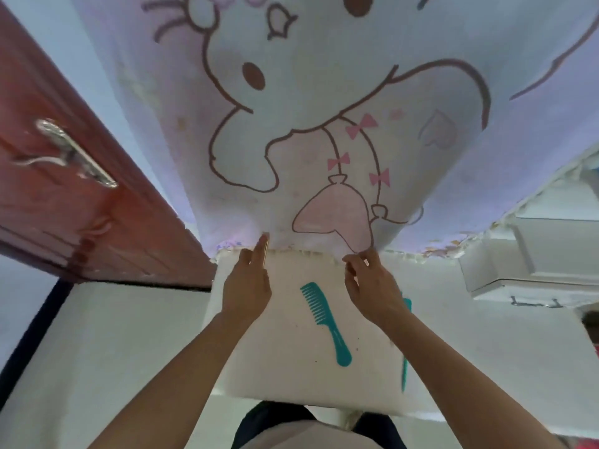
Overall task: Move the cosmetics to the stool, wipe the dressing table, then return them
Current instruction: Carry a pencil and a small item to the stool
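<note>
Teal wide-tooth comb [324,319] lies flat on the white cushioned top [275,367], which I take to be the stool. Its toothed head is at the far left and its handle runs to the near right. A second teal comb [404,367], the thin tail kind, lies to the right with its long axis roughly near to far; the right forearm covers much of it. Both hands are at the far fringed edge of the top, where the cartoon-printed cloth [324,92] hangs down. Left hand [246,286]: index finger straight, other fingers curled, apparently holding a slim gold-toned stick [265,251] along that finger, tip pointing far. Right hand [372,286]: fingertips drawn together as in a pinch at the fringe; I cannot tell whether they hold anything. Key relation: the wide-tooth comb sits between the two hands and on their near side. Its head is about equally close to either, but its handle trends toward the right forearm. Judgement: the right hand is better placed for either comb, by drawing back toward the near side. The left hand looks occupied until the stick is set down. Red-brown door [64,205] stands at far left.
</note>
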Action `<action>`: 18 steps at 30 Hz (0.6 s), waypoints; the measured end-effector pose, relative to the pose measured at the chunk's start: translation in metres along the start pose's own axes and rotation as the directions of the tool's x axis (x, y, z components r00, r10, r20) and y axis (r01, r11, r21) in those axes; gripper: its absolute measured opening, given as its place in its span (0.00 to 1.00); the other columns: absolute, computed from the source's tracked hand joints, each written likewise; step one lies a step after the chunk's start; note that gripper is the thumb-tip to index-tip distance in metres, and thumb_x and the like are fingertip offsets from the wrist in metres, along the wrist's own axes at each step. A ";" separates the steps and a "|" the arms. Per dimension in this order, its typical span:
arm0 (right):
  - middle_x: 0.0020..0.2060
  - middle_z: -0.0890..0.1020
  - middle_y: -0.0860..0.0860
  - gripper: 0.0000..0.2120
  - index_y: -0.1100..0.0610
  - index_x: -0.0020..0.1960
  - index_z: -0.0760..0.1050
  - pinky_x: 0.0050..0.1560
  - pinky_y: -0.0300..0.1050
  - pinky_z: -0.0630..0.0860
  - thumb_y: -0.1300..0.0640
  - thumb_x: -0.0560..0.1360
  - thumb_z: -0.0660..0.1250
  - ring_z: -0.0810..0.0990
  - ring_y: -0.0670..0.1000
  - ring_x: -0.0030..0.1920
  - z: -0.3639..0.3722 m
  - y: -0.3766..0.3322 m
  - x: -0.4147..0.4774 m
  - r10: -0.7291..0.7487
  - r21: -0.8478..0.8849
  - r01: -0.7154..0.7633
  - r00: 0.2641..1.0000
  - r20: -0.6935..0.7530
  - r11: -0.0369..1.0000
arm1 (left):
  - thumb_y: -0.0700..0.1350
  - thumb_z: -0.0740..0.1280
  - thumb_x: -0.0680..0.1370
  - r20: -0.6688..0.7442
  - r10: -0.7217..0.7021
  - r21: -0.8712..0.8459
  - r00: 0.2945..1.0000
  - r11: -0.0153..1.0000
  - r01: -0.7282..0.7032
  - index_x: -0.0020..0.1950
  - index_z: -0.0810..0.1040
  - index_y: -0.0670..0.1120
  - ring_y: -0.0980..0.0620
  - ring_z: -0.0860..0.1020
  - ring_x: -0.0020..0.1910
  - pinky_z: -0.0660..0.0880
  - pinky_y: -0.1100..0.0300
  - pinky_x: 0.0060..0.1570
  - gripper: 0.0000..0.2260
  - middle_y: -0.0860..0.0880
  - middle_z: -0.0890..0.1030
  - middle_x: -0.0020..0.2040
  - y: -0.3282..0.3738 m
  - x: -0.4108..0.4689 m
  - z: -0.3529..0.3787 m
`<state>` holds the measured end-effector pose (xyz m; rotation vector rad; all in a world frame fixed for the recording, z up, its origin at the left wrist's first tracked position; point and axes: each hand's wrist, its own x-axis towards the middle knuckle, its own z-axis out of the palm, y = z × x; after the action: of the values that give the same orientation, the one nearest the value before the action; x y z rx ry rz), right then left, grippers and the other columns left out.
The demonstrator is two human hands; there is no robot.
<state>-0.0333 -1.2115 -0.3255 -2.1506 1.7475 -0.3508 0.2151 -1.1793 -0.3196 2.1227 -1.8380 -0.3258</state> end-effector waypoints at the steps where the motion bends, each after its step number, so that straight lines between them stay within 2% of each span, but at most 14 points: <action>1: 0.59 0.71 0.53 0.11 0.53 0.62 0.74 0.46 0.47 0.79 0.53 0.81 0.62 0.79 0.53 0.41 -0.005 -0.007 0.002 -0.059 0.023 0.060 0.998 -0.013 0.998 | 0.36 0.64 0.77 -0.049 -0.034 -0.016 0.998 0.999 0.033 0.80 0.56 0.50 0.46 0.75 0.44 0.68 0.58 0.36 0.34 0.43 0.74 0.57 0.000 -0.014 -0.012; 4: 0.56 0.72 0.54 0.10 0.55 0.59 0.76 0.40 0.45 0.78 0.56 0.79 0.65 0.78 0.53 0.36 -0.008 -0.035 -0.003 -0.237 0.091 0.236 0.972 -0.005 0.967 | 0.38 0.64 0.78 -0.153 -0.232 -0.070 0.961 0.972 0.223 0.80 0.54 0.54 0.44 0.77 0.53 0.74 0.54 0.42 0.34 0.47 0.71 0.64 -0.003 -0.072 -0.046; 6: 0.54 0.74 0.55 0.10 0.56 0.57 0.78 0.38 0.47 0.79 0.59 0.77 0.68 0.79 0.56 0.36 0.001 -0.055 -0.012 -0.326 0.119 0.324 0.945 -0.004 0.938 | 0.40 0.63 0.79 -0.181 -0.331 -0.032 0.926 0.943 0.330 0.80 0.52 0.55 0.46 0.77 0.50 0.75 0.55 0.43 0.33 0.49 0.71 0.62 -0.010 -0.111 -0.065; 9: 0.52 0.75 0.56 0.10 0.57 0.56 0.79 0.36 0.46 0.77 0.61 0.75 0.69 0.79 0.56 0.34 0.014 -0.104 -0.037 -0.468 0.195 0.456 0.883 0.019 0.868 | 0.40 0.62 0.80 -0.225 -0.480 0.009 0.848 0.869 0.495 0.80 0.50 0.55 0.48 0.75 0.43 0.73 0.58 0.39 0.33 0.48 0.71 0.59 -0.028 -0.177 -0.097; 12: 0.52 0.74 0.55 0.10 0.57 0.57 0.78 0.39 0.48 0.79 0.60 0.76 0.68 0.80 0.55 0.37 0.028 -0.164 -0.069 -0.596 0.282 0.561 0.801 0.054 0.779 | 0.42 0.59 0.81 -0.299 -0.586 -0.006 0.753 0.791 0.612 0.80 0.49 0.57 0.49 0.74 0.38 0.69 0.58 0.33 0.30 0.47 0.70 0.60 -0.058 -0.244 -0.133; 14: 0.52 0.73 0.53 0.10 0.56 0.57 0.77 0.40 0.49 0.79 0.59 0.76 0.67 0.80 0.54 0.39 0.038 -0.208 -0.095 -0.688 0.306 0.639 0.721 0.082 0.705 | 0.43 0.57 0.82 -0.367 -0.645 -0.028 0.670 0.728 0.685 0.79 0.47 0.60 0.49 0.75 0.37 0.70 0.58 0.30 0.30 0.46 0.69 0.62 -0.077 -0.290 -0.153; 16: 0.50 0.71 0.51 0.09 0.56 0.55 0.77 0.38 0.45 0.77 0.59 0.75 0.67 0.78 0.53 0.38 0.050 -0.255 -0.127 -0.765 0.316 0.710 0.638 0.091 0.629 | 0.43 0.57 0.82 -0.433 -0.686 -0.071 0.585 0.673 0.736 0.78 0.46 0.62 0.52 0.73 0.36 0.68 0.62 0.28 0.30 0.47 0.70 0.62 -0.100 -0.337 -0.172; 18: 0.48 0.71 0.51 0.09 0.56 0.54 0.77 0.35 0.41 0.75 0.60 0.74 0.69 0.77 0.51 0.36 0.062 -0.301 -0.158 -0.823 0.332 0.765 0.564 0.069 0.552 | 0.43 0.58 0.82 -0.484 -0.711 -0.108 0.510 0.627 0.772 0.78 0.48 0.61 0.55 0.70 0.34 0.62 0.66 0.25 0.30 0.48 0.71 0.61 -0.124 -0.383 -0.188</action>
<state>0.2265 -0.9963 -0.2530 -2.5228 0.4304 -0.5038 0.3408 -0.7691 -0.2054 2.6675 -0.5781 0.1625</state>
